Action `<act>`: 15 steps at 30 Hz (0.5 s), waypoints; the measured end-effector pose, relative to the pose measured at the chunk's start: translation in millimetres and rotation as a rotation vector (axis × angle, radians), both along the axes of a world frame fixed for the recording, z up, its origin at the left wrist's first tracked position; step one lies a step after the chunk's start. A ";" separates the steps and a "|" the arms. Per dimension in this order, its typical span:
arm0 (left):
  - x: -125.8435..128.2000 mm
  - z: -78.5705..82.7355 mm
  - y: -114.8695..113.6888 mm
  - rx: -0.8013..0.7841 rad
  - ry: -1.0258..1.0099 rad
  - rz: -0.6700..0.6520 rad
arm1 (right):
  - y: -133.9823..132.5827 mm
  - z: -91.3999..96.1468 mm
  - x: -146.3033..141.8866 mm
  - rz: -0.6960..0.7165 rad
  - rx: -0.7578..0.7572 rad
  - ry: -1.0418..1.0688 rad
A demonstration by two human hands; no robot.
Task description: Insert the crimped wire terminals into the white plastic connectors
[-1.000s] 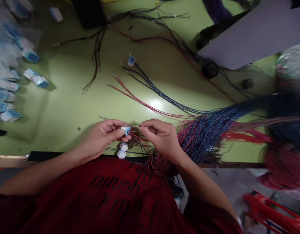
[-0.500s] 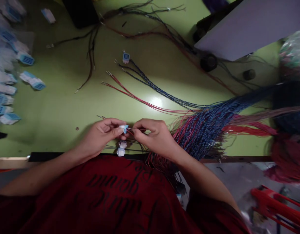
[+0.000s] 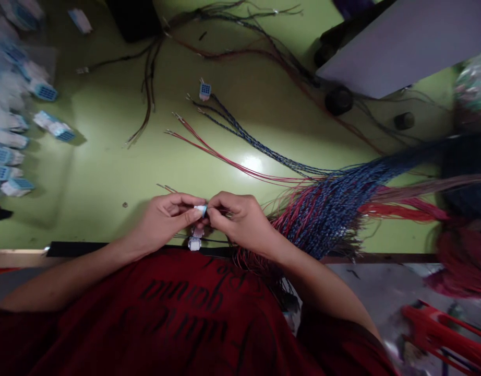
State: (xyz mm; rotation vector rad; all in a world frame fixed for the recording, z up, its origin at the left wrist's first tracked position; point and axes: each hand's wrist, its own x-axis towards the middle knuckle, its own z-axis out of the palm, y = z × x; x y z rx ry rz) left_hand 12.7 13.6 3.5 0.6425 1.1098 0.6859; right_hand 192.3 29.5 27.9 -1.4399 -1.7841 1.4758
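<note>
My left hand [image 3: 168,216] pinches a small white-and-blue connector housing [image 3: 200,209] between thumb and fingers. Against its blue face my right hand [image 3: 238,214] is closed in a pinch on a wire, whose end is hidden by the fingertips. Just below the hands, near the table's edge, lie white connectors [image 3: 194,243] with dark wires. Farther up the table, another blue-faced connector [image 3: 205,91] sits at the end of twisted blue-black wires [image 3: 260,149]. Red wires [image 3: 220,155] with bare metal terminals stretch alongside them.
A thick bundle of blue and red wires [image 3: 326,214] spreads to the right of my hands. Many blue-and-white connectors [image 3: 55,126] lie at the left. Dark wiring [image 3: 225,54] crosses the back of the green table [image 3: 103,167], and a grey panel [image 3: 405,47] stands at the back right.
My right hand has moved left, right up to the connector. The wire section that showed between the hand and the blue face is now covered by the fingers.
</note>
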 end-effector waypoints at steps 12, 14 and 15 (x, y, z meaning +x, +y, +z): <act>5.5 0.8 1.0 0.005 -0.017 0.008 | -9.1 -0.4 -4.7 -0.082 -0.072 -0.004; 5.6 0.2 1.2 0.004 -0.011 0.008 | -4.8 1.9 -2.1 -0.041 -0.081 -0.008; 5.4 -0.2 1.4 0.002 -0.009 0.014 | 0.6 3.1 1.7 -0.004 -0.077 -0.022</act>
